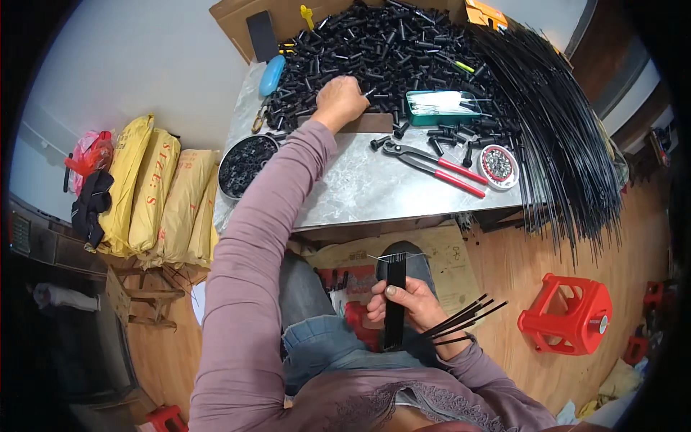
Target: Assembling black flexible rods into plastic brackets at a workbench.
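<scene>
My left hand (341,101) reaches to the near edge of a large pile of short black tubular pieces (345,57). Its fingers are closed around one dark, shiny piece (370,93), only partly visible. Above my lap, my right hand (414,302) grips a flat black slatted strip (395,302), held upright between thumb and fingers. A thin light wire (376,257) crosses its upper end and sticks out on both sides. Several thin black rods (461,320) fan out from beneath the same hand, past the wrist. Just below my left hand lies a brown bar (367,123) on the tabletop.
The grey marbled table (338,187) holds red-handled pincers (446,171), a round dish of small metal bits (498,165), a teal box of white strips (440,111) and a bowl of black rings (241,169). Long black rods (561,137) overhang its right edge. A red stool (568,315) stands right.
</scene>
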`<state>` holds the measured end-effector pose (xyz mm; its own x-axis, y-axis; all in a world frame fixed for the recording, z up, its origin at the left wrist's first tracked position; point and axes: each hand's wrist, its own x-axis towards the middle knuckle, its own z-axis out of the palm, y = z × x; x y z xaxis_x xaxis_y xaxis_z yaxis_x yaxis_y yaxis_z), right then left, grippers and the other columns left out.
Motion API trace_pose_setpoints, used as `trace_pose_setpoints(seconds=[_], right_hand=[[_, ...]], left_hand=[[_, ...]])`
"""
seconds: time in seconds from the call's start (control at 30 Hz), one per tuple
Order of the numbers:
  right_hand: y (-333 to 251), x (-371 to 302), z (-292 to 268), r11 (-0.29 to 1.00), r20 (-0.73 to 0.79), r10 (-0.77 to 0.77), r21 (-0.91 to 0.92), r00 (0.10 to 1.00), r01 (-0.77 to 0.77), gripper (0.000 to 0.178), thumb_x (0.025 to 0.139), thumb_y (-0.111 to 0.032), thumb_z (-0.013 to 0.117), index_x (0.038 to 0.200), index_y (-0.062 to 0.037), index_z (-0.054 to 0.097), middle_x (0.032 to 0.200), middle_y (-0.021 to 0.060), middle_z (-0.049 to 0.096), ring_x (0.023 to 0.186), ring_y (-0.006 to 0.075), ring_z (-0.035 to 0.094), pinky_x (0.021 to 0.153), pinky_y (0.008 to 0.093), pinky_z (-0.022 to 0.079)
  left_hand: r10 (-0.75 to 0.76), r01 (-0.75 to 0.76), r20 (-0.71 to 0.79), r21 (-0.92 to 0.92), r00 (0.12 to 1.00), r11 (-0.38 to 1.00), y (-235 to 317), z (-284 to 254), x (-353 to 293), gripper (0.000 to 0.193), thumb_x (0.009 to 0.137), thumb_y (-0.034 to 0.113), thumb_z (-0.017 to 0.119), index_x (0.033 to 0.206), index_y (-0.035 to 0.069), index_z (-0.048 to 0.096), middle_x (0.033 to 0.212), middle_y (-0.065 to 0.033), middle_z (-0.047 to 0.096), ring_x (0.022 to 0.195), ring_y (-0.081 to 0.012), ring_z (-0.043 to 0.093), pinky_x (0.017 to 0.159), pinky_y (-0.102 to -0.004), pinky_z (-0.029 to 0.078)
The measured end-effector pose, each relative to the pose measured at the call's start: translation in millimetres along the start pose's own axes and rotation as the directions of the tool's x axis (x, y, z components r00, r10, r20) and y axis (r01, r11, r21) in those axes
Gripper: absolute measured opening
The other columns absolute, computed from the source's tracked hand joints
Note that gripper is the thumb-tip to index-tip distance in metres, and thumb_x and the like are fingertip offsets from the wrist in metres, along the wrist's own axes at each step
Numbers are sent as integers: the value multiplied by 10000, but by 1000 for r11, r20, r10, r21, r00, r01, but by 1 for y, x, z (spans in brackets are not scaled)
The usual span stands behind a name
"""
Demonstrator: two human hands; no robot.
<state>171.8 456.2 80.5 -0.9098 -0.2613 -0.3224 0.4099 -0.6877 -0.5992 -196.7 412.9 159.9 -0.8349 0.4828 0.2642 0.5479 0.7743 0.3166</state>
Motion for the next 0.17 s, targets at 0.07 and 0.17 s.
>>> trace_pose_setpoints(seconds=[0.07,0.17], right_hand=[[-3,3,-6,1000,-16,9,16,1000,-8,267,957,-180,542,1111,38,559,924,188,667,820,272,682,769,408,574],[-4,6,-15,999,-2,9,36,1000,-9,272,948,-183,560,1111,35,561,926,186,669,831,269,682,772,409,573]], left_hand=[[-72,66,-50,-117,996,991,7,-9,6,367,758,193,586,1011,-72,567,990,-293,636,950,-425,622,836,-458,497],[-270,280,91,-466,959,839,-27,-4,37,310,766,195,635,1044,78,563,1071,-190,665,958,-345,651,798,-427,504]])
